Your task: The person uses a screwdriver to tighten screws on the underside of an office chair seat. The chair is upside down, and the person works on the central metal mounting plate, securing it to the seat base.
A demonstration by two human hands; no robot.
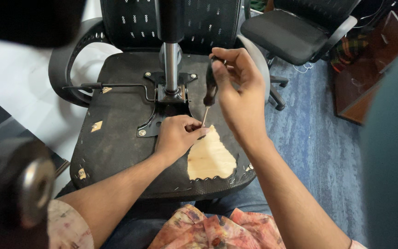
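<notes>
Both hands busy: right hand (238, 87) grips the screwdriver (209, 90), left hand (177, 136) pinches its tip at the seat underside (116, 133); next it needs steady downward turning pressure, I reckon.

Blue carpet floor (318, 138), black office chair (291, 37), wooden cabinet (369, 78).

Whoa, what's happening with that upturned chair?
A person has a black office chair flipped over, its underside facing up. Their right hand holds a dark-handled screwdriver upright, its tip down near the black metal bracket around the silver centre post. The left hand pinches at the tip. Beside it, the black covering is torn open, showing pale bare wood.
</notes>
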